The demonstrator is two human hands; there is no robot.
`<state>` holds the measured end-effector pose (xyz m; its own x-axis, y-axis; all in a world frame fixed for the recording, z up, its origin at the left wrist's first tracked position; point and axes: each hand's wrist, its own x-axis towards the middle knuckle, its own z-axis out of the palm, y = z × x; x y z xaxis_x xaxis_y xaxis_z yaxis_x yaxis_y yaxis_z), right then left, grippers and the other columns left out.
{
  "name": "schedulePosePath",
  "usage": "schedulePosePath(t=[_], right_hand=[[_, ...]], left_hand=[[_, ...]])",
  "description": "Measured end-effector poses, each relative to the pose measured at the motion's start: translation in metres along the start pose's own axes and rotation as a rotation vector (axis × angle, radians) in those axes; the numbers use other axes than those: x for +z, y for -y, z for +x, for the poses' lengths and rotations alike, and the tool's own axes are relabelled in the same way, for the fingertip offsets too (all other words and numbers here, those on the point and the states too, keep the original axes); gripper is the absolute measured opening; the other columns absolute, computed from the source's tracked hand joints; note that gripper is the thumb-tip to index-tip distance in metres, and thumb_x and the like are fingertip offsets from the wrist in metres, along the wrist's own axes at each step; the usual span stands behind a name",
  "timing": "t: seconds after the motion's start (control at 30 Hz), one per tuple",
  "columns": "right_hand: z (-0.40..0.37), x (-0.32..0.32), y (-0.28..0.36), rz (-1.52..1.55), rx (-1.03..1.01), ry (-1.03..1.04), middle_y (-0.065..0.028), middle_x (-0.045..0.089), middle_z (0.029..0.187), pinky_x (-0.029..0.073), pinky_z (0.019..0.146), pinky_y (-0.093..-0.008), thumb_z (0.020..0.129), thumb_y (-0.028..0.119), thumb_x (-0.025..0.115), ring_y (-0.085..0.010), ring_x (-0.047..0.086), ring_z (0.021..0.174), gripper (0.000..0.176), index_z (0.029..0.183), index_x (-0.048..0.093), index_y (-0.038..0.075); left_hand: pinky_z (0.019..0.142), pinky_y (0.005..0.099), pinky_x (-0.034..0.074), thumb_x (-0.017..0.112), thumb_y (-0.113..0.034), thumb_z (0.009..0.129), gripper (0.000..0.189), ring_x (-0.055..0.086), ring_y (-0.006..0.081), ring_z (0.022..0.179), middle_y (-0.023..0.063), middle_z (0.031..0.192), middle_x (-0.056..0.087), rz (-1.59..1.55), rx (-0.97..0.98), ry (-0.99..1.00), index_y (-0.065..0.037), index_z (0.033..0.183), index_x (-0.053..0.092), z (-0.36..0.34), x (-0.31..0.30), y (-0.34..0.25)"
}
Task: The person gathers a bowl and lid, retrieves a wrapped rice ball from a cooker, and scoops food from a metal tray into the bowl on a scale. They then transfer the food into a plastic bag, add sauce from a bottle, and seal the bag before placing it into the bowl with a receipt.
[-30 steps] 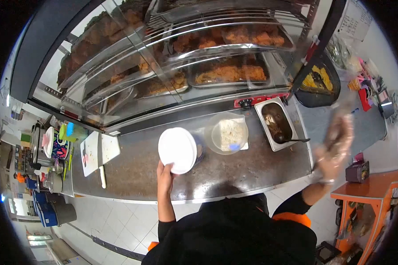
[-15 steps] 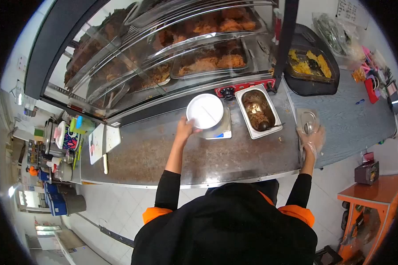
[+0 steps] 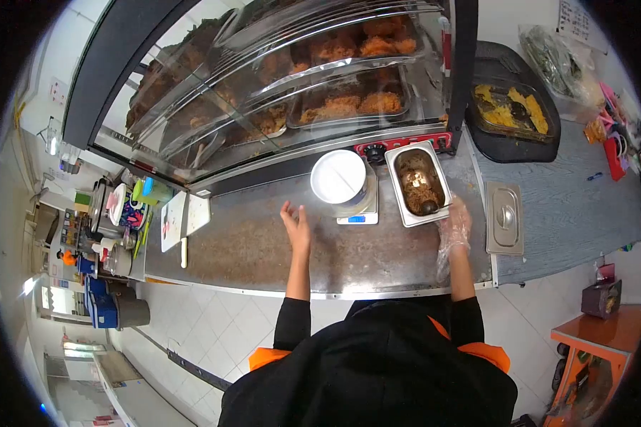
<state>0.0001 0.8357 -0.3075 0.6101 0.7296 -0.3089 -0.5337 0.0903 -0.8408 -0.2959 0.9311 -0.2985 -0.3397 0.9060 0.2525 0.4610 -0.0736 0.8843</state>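
My left hand [image 3: 297, 228] is bare, fingers apart and pointing up, just left of and below a round white tub [image 3: 337, 178]. The tub sits on a kitchen scale [image 3: 360, 218] with a lit blue display. To its right stands a steel pan [image 3: 445, 171] holding a little brown, shredded-looking food [image 3: 421, 196] and a dark ladle [image 3: 429, 207]. My right hand [image 3: 457, 226], in a clear plastic glove, is at the pan's lower right corner, by the ladle's handle; I cannot tell if it grips it. A steel lid [image 3: 506, 217] lies right of that hand.
Behind the counter [image 3: 256, 242] stands a glass display case [image 3: 256, 135] with trays of fried food. A white cutting board [image 3: 199, 213] and a knife [image 3: 184, 249] lie left. A black tray [image 3: 513, 146] bearing a dish of yellow food [image 3: 495, 114] sits at the back right.
My right hand has let go of the steel lid and moved left to the pan's corner. My left hand has come off the white tub, which stays on the scale.
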Motion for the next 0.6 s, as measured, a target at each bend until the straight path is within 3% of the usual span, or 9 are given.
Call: schedulePosePath(t=[0.07, 0.1, 0.17, 0.2, 0.23, 0.27, 0.3, 0.43, 0.6], right_hand=[[-0.002, 0.005, -0.007, 0.019, -0.07, 0.064, -0.0059, 0.052, 0.091, 0.043, 0.063, -0.026, 0.077, 0.022, 0.051, -0.0131, 0.05, 0.074, 0.032, 0.104, 0.046, 0.004], [-0.008, 0.011, -0.008, -0.039, -0.032, 0.002, -0.0048, 0.05, 0.092, 0.044, 0.063, -0.0268, 0.076, 0.024, 0.053, -0.0135, 0.049, 0.077, 0.033, 0.103, 0.047, 0.004], [-0.013, 0.011, -0.02, -0.06, -0.002, -0.046, -0.0039, 0.048, 0.093, 0.046, 0.063, -0.0291, 0.076, 0.026, 0.054, -0.0146, 0.047, 0.081, 0.034, 0.1, 0.048, 0.003], [-0.016, 0.012, -0.023, -0.064, -0.006, -0.047, -0.0039, 0.048, 0.093, 0.046, 0.063, -0.0291, 0.076, 0.026, 0.054, -0.0146, 0.047, 0.081, 0.034, 0.1, 0.048, 0.003], [-0.02, 0.015, -0.024, 0.0, 0.035, -0.083, -0.0045, 0.048, 0.093, 0.046, 0.063, -0.0292, 0.076, 0.026, 0.054, -0.0152, 0.047, 0.082, 0.035, 0.1, 0.048, 0.002], [-0.025, 0.017, -0.025, 0.063, 0.075, -0.119, -0.0051, 0.048, 0.093, 0.046, 0.064, -0.0293, 0.075, 0.026, 0.055, -0.0158, 0.047, 0.082, 0.036, 0.1, 0.047, 0.001], [-0.032, 0.017, -0.025, 0.073, 0.032, -0.078, -0.0066, 0.048, 0.093, 0.046, 0.064, -0.0301, 0.075, 0.025, 0.055, -0.0171, 0.047, 0.083, 0.037, 0.101, 0.047, -0.001], [-0.055, 0.021, -0.02, -0.09, -0.001, -0.194, -0.0032, 0.051, 0.083, 0.042, 0.053, -0.0243, 0.075, 0.026, 0.054, -0.0151, 0.05, 0.067, 0.03, 0.096, 0.048, 0.006], [-0.067, 0.02, -0.019, -0.101, 0.016, -0.153, -0.0021, 0.051, 0.081, 0.041, 0.052, -0.0236, 0.075, 0.022, 0.054, -0.0131, 0.048, 0.065, 0.023, 0.093, 0.049, 0.008]], left_hand=[[0.066, 0.029, 0.039, 0.048, -0.021, 0.078, 0.032, 0.048, 0.0199, 0.073, 0.0107, 0.096, 0.046, -0.01, 0.071, -0.001, -0.004, 0.104, 0.039, -0.012, -0.004, 0.001], [0.068, 0.0293, 0.038, 0.048, -0.017, 0.077, 0.026, 0.048, 0.0202, 0.074, 0.0107, 0.093, 0.048, -0.014, 0.142, 0.004, -0.003, 0.098, 0.044, -0.022, -0.007, -0.003], [0.067, 0.0318, 0.039, 0.047, -0.012, 0.075, 0.015, 0.05, 0.0232, 0.075, 0.0129, 0.083, 0.052, 0.085, 0.162, 0.22, -0.001, 0.085, 0.05, -0.052, -0.004, -0.016], [0.065, 0.0343, 0.04, 0.047, -0.011, 0.073, 0.015, 0.051, 0.028, 0.073, 0.0157, 0.075, 0.053, 0.131, 0.326, 0.395, -0.002, 0.084, 0.053, -0.065, 0.002, -0.016], [0.062, 0.0359, 0.042, 0.048, -0.013, 0.072, 0.025, 0.052, 0.0314, 0.069, 0.0165, 0.075, 0.054, 0.207, 0.385, 0.574, -0.005, 0.095, 0.052, -0.079, 0.009, -0.022], [0.061, 0.0374, 0.042, 0.048, -0.019, 0.072, 0.036, 0.053, 0.0298, 0.068, 0.0143, 0.077, 0.055, 0.369, 0.272, 0.796, -0.009, 0.107, 0.046, -0.088, 0.011, -0.038], [0.059, 0.0396, 0.043, 0.047, -0.02, 0.073, 0.045, 0.054, 0.0308, 0.066, 0.0143, 0.076, 0.056, 0.399, 0.286, 0.829, -0.012, 0.116, 0.036, -0.094, 0.021, -0.03], [0.057, 0.0441, 0.044, 0.044, -0.021, 0.074, 0.051, 0.054, 0.0358, 0.065, 0.0182, 0.077, 0.056, 0.612, 0.24, 0.908, -0.019, 0.122, 0.026, -0.089, 0.038, -0.043], [0.06, 0.0434, 0.043, 0.045, -0.021, 0.073, 0.054, 0.054, 0.0351, 0.069, 0.0191, 0.077, 0.056, 0.631, 0.195, 0.982, -0.015, 0.122, 0.024, -0.074, 0.053, -0.025]])
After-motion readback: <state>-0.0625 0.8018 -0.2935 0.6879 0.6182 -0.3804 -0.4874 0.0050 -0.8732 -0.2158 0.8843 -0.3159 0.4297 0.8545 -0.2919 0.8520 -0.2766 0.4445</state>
